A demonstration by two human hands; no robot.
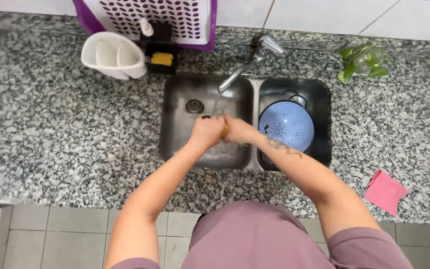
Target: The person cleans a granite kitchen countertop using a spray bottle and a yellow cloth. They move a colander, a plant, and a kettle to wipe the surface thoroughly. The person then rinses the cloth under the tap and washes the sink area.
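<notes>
Here I am pressing my left hand (206,131) and right hand (238,131) together around a small orange thing (225,130) under the tap (247,64); wet, probably slippery, best cupped all round.

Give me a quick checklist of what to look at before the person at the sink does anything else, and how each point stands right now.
1. Water runs from the faucet: ok.
2. Left hand and right hand meet under the stream: ok.
3. Small orange-brown thing between them held firmly: cannot tell.
4. Left basin's drain uncovered: ok.
5. Blue colander sits in the right basin: ok.
6. Pink cloth lies on the counter: ok.
</notes>
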